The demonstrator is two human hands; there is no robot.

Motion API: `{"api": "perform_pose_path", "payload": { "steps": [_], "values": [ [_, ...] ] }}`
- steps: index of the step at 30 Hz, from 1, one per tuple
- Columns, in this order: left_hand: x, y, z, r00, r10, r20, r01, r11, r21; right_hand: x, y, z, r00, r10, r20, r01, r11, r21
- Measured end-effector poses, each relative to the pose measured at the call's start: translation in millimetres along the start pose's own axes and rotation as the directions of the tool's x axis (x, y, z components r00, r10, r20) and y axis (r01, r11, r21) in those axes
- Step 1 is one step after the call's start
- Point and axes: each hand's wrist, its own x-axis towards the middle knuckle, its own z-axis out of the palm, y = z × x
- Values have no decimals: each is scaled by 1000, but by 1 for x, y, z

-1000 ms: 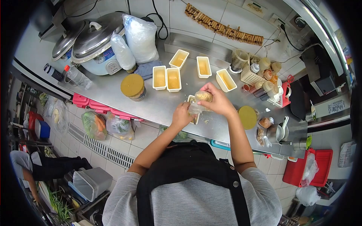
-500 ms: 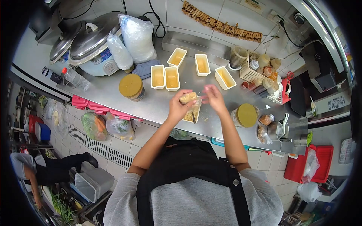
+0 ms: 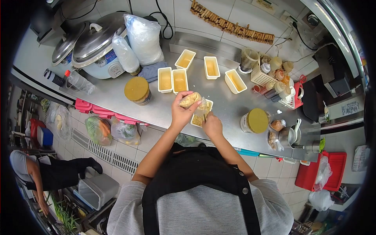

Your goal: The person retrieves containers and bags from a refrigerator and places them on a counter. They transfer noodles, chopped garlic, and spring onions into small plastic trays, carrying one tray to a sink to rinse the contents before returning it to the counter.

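Observation:
My left hand point(image 3: 181, 113) is closed around a small clear plastic bag point(image 3: 190, 100) packed with pale yellow, crumbly food. Its loose mouth hangs over a white rectangular tub point(image 3: 211, 103) that holds more of the same crumbly food point(image 3: 198, 120). Low at the tub's right side, my right hand point(image 3: 213, 125) grips a spoon by the handle. Only a bit of the spoon point(image 3: 205, 116) shows; its bowl is hidden. Behind my hands stand several similar tubs with a yellowish layer inside, among them one at left point(image 3: 165, 80) and one at right point(image 3: 235, 81).
Jars with yellow lids stand left point(image 3: 137, 91) and right point(image 3: 257, 120). Rice cookers point(image 3: 98, 47) and filled plastic bags point(image 3: 144, 41) are at back left. A basket of bottles point(image 3: 270, 74) sits back right. A co-worker point(image 3: 43, 172) bends at far left beside a grey bin point(image 3: 98, 192).
My right hand has come down from above the tub and taken hold of the spoon. My left hand has shifted slightly left and tilted the bag. The co-worker's arm has moved.

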Motion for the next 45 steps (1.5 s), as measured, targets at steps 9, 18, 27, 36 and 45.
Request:
{"api": "perform_pose_path", "payload": {
  "steps": [9, 18, 27, 36, 45],
  "values": [
    [1, 7, 6, 999, 35, -18, -35, 999, -40, 7, 4, -21, 995, -59, -79, 78, 959, 272],
    [3, 20, 8, 995, 46, -91, -58, 989, -136, 1, 38, 12, 954, 57, -293, 177, 683, 709],
    [3, 11, 8, 997, 42, -67, -47, 996, -76, -22, 26, 41, 951, 260, 168, -156, -67, 985],
    [3, -19, -6, 978, -18, 206, -12, 989, 146, 24, 78, 40, 981, 189, 37, -132, 523, 842],
    [-10, -18, -6, 973, -97, 209, 82, 994, 79, 49, 24, -22, 947, -208, -245, 321, 557, 766]
  ]
}}
